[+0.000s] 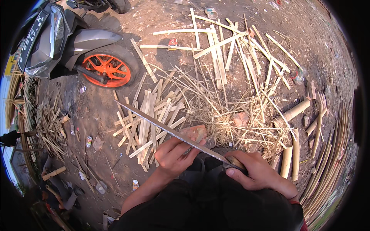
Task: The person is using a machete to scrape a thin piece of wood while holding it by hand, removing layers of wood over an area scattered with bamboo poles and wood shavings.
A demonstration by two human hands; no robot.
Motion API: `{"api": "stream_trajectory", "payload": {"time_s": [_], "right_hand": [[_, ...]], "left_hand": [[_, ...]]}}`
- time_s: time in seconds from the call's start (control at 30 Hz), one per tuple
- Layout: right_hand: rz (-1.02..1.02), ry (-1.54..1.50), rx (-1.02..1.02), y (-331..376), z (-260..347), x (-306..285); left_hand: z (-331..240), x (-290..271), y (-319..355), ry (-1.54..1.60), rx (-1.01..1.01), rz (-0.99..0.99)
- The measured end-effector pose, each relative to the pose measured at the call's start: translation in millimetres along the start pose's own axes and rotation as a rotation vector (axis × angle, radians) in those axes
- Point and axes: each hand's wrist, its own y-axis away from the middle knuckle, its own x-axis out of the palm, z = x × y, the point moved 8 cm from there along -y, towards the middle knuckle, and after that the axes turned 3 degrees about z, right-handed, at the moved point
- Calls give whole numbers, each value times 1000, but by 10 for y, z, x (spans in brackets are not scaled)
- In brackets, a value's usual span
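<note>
A long, narrow blade tool (165, 128) slants across my front, its tip toward the far left. Its face is brown and one edge is bright and uneven; whether it is a knife or a saw I cannot tell. Closed round its wooden handle end is my right hand (252, 169). My left hand (175, 156) has its fingers pinched together against the middle of the blade. A small tan piece (200, 135) shows just past those fingertips, and what they grip is partly hidden. Beyond the blade lies a pile of split bamboo strips (144, 115).
A reddish brick (193, 132) lies just past my hands. Thin bamboo shavings (219, 111) and more strips (217, 57) spread farther off. Cut bamboo tubes (286, 161) and long poles (327, 165) lie at right. A motorbike with an orange wheel (106, 70) stands far left.
</note>
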Motion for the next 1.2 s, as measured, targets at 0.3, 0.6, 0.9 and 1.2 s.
{"api": "stream_trajectory", "payload": {"time_s": [0.3, 0.6, 0.9, 1.2], "right_hand": [[34, 64, 107, 11, -25, -48], [-6, 98, 175, 90, -100, -178], [-29, 268, 230, 73, 3, -245], [-68, 294, 267, 97, -1, -213]], "left_hand": [[0, 37, -25, 33, -47, 86], [51, -399, -391, 69, 89, 96], [-706, -262, -1728, -422, 391, 298], [-745, -200, -2023, -95, 382, 303]]}}
